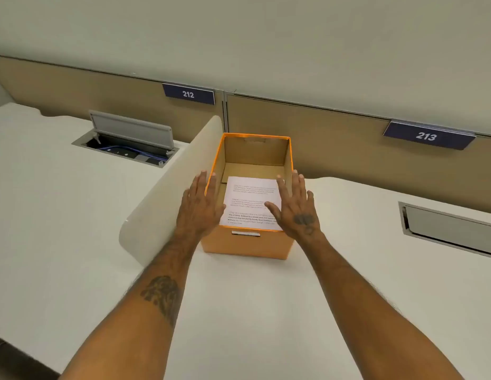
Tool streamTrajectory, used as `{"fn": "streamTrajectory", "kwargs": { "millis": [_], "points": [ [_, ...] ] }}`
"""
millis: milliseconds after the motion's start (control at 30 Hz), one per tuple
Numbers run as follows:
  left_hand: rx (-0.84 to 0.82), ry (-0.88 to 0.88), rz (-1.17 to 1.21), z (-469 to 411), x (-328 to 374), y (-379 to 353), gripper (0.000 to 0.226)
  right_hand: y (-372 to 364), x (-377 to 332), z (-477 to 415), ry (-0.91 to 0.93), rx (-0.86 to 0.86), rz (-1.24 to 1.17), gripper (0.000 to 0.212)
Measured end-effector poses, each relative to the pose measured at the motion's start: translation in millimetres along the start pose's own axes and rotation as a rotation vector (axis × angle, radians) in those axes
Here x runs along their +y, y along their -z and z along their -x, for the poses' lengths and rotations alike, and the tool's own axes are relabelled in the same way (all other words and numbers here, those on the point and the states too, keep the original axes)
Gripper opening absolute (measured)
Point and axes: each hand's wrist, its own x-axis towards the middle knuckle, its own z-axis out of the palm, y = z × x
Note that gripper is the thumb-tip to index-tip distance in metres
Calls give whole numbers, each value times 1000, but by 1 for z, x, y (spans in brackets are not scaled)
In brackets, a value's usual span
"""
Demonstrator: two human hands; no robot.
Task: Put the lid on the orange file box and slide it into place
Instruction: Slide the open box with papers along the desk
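Observation:
The orange file box [247, 244] stands open on the white desk [252, 311], close to the beige back panel. A printed white sheet [251, 198] lies inside it. No lid is in view. My left hand [199, 207] hovers flat over the box's left rim, fingers spread, holding nothing. My right hand [295, 207] hovers flat over the right rim, fingers apart, its thumb above the sheet. Whether the palms touch the rim cannot be told.
A curved white divider [167, 187] rises right beside the box's left wall. Beyond it, a cable hatch [129, 141] stands open with blue wires. A shut grey hatch [452, 229] sits in the desk at right. Signs 212 [188, 94] and 213 [428, 136] hang on the panel.

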Motion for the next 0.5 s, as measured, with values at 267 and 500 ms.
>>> {"fn": "streamTrajectory", "kwargs": {
  "millis": [267,500],
  "points": [
    [-197,320,404,-33,-13,-14,82,-23,-2,-28,-330,-163,-230,80],
    [-308,421,519,-37,-13,-22,60,-25,0,-27,-604,-244,-331,81]
  ]
}}
